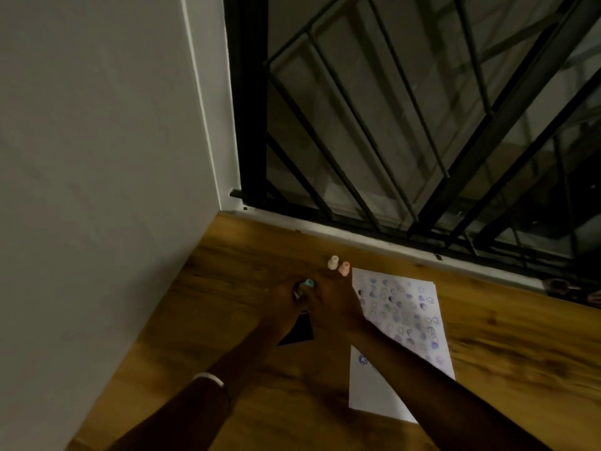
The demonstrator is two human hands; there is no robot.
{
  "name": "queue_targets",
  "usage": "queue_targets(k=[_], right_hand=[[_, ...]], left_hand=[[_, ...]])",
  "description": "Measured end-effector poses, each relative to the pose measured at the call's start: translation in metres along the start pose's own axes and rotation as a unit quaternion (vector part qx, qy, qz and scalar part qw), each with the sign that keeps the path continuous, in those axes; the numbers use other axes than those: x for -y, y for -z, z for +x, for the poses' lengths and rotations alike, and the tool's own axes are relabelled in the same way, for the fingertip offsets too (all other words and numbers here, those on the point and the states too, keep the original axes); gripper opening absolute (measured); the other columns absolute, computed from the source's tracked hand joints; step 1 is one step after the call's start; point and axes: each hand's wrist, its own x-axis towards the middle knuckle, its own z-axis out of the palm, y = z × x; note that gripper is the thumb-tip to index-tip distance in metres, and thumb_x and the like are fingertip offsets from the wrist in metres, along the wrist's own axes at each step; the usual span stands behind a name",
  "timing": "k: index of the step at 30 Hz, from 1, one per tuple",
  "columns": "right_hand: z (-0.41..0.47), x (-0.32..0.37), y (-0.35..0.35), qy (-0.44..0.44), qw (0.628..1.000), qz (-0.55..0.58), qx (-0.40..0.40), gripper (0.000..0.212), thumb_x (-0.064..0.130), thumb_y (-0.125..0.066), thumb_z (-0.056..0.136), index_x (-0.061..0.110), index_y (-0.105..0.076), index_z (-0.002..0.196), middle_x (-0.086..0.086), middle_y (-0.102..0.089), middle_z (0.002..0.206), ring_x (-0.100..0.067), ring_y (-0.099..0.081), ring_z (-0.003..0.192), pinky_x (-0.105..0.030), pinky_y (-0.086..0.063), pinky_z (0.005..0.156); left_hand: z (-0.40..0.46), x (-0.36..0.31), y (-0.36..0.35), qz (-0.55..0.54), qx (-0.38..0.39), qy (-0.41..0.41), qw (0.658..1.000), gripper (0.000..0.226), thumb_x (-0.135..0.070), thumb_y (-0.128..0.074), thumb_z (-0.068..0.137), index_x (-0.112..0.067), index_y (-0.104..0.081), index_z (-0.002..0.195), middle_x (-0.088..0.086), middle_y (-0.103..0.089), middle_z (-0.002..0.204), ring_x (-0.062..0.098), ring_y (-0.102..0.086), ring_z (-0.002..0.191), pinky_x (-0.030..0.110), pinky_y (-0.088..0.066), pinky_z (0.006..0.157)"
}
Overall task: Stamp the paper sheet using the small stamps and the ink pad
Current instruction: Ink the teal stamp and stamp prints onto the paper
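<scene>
On the wooden bench [247,398], the left hand [286,302] curls closed around a teal stamp [308,283], over the dark ink pad [300,330]. The right hand [331,296] meets it; its grip is unclear. At its 12 o'clock stand a cream stamp [333,263] and pink stamp [344,268]. At 3 o'clock lies the stamped paper sheet [403,310]; at 5 o'clock a nearly blank sheet [367,392].

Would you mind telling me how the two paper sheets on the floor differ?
The far sheet is covered almost edge to edge with blue and purple stamp marks; the near sheet shows only one, at its top corner. The far sheet lies wholly in view beside the right hand; the near sheet is partly hidden under the right forearm. Both are white and lie flat on the wooden floor.
</scene>
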Motion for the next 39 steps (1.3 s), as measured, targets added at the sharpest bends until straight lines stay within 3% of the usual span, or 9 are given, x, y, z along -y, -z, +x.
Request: queue_targets(k=[1, 6, 10, 15, 17, 19, 23, 29, 39], right_hand=[[-0.004, 0.004, -0.001, -0.003, 1.000, 0.005, 0.008, 0.017, 0.019, -0.053, 0.093, 0.010, -0.067, 0.098, -0.009, -0.067, 0.104, -0.025, -0.059, 0.099, -0.040, -0.044, 0.089], [-0.024, 0.022, 0.000, 0.000, 0.999, 0.034, 0.025, 0.018, 0.020, -0.054, 0.096, 0.011, -0.065, 0.107, -0.008, -0.067, 0.111, -0.022, -0.061, 0.102, -0.037, -0.049, 0.089], [-0.036, 0.028, 0.003, 0.000, 1.000, 0.025, -0.010, 0.015, 0.023, -0.052, 0.096, 0.017, -0.061, 0.106, -0.006, -0.067, 0.107, -0.019, -0.063, 0.096, -0.033, -0.052, 0.082], [-0.047, 0.020, -0.003, -0.006, 1.000, -0.005, -0.009, 0.017, 0.022, -0.054, 0.095, 0.018, -0.060, 0.111, -0.007, -0.071, 0.105, -0.020, -0.068, 0.093, -0.025, -0.050, 0.075], [-0.052, 0.015, -0.011, -0.006, 0.999, -0.034, 0.011, 0.015, 0.022, -0.059, 0.092, 0.017, -0.062, 0.107, -0.007, -0.071, 0.105, -0.021, -0.068, 0.094, -0.020, -0.045, 0.075], [-0.055, 0.016, -0.020, -0.019, 0.998, -0.042, 0.048, 0.014, 0.024, -0.061, 0.091, 0.017, -0.062, 0.104, -0.008, -0.070, 0.108, -0.022, -0.067, 0.099, -0.023, -0.048, 0.078], [-0.050, 0.026, -0.031, -0.040, 0.991, -0.058, 0.117, 0.018, 0.025, -0.060, 0.091, 0.018, -0.055, 0.107, -0.010, -0.064, 0.119, -0.025, -0.062, 0.108, -0.033, -0.054, 0.086], [-0.036, 0.032, -0.044, -0.051, 0.980, -0.087, 0.169, 0.025, 0.021, -0.055, 0.095, 0.008, -0.051, 0.115, -0.017, -0.058, 0.128, -0.029, -0.055, 0.117, -0.035, -0.046, 0.095], [-0.029, 0.020, -0.054, -0.066, 0.981, -0.050, 0.176, 0.018, 0.020, -0.057, 0.093, 0.008, -0.055, 0.105, -0.015, -0.064, 0.112, -0.027, -0.060, 0.102, -0.023, -0.033, 0.069]], left_hand=[[-0.006, 0.002, 0.002, 0.004, 0.005, 0.001, 1.000, 0.026, -0.020, -0.061, 0.094, -0.006, -0.064, 0.115, 0.013, -0.069, 0.109, 0.023, -0.066, 0.092, 0.021, -0.052, 0.076], [-0.030, 0.002, 0.017, -0.021, 0.016, 0.007, 1.000, 0.025, -0.022, -0.068, 0.089, -0.007, -0.068, 0.108, 0.012, -0.070, 0.101, 0.005, -0.060, 0.076, 0.006, -0.042, 0.062], [-0.046, 0.013, 0.030, -0.038, -0.018, 0.067, 0.997, 0.025, -0.021, -0.066, 0.090, -0.008, -0.065, 0.111, 0.010, -0.066, 0.114, 0.025, -0.063, 0.102, 0.033, -0.050, 0.080], [-0.061, 0.028, 0.042, -0.014, -0.159, 0.134, 0.978, 0.031, -0.021, -0.059, 0.094, -0.004, -0.058, 0.120, 0.019, -0.064, 0.116, 0.036, -0.060, 0.108, 0.033, -0.044, 0.082], [-0.067, 0.036, 0.046, -0.009, -0.155, 0.163, 0.974, 0.036, -0.019, -0.060, 0.093, -0.001, -0.056, 0.124, 0.021, -0.061, 0.123, 0.037, -0.057, 0.113, 0.040, -0.045, 0.095], [-0.074, 0.043, 0.048, 0.000, -0.137, 0.181, 0.974, 0.032, -0.021, -0.061, 0.092, -0.005, -0.058, 0.119, 0.018, -0.063, 0.117, 0.034, -0.059, 0.107, 0.040, -0.049, 0.091], [-0.084, 0.048, 0.046, 0.002, -0.100, 0.136, 0.986, 0.013, -0.026, -0.062, 0.091, -0.014, -0.060, 0.095, 0.000, -0.062, 0.087, 0.018, -0.060, 0.081, 0.007, -0.042, 0.056], [-0.094, 0.057, 0.041, 0.088, -0.049, 0.048, 0.994, 0.023, -0.039, -0.067, 0.086, -0.018, -0.060, 0.094, -0.007, -0.060, 0.081, 0.004, -0.053, 0.072, 0.007, -0.032, 0.054], [-0.093, 0.070, 0.030, 0.164, -0.033, 0.022, 0.986, 0.041, -0.065, -0.057, 0.080, -0.029, -0.056, 0.099, -0.010, -0.062, 0.095, 0.008, -0.059, 0.083, 0.023, -0.047, 0.069]])
